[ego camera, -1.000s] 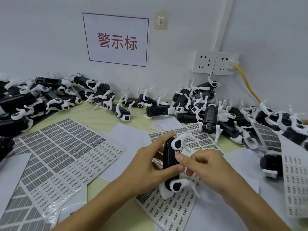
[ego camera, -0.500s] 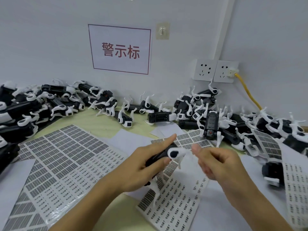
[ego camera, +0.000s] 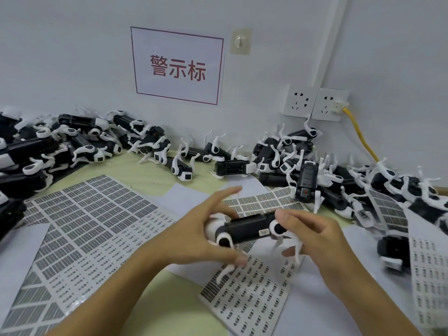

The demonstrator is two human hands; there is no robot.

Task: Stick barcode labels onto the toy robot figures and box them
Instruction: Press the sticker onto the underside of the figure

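A black toy robot figure (ego camera: 244,227) with white legs lies level between my two hands, above a barcode label sheet (ego camera: 252,297). My left hand (ego camera: 206,235) holds its left end, thumb underneath, forefinger stretched out above. My right hand (ego camera: 312,236) grips its right end with fingers curled round the white leg joint. A small white label (ego camera: 263,232) sits on the black body near the right end.
Piles of black-and-white robot figures lie along the wall at left (ego camera: 55,151), centre (ego camera: 230,167) and right (ego camera: 363,185). A large label sheet (ego camera: 80,229) covers the left of the table, another (ego camera: 429,275) lies at right. A yellow cable (ego camera: 361,137) hangs from wall sockets.
The figure went from upright to lying level between my hands. My right hand, which had drawn away from it, has come back and taken hold of its right end.
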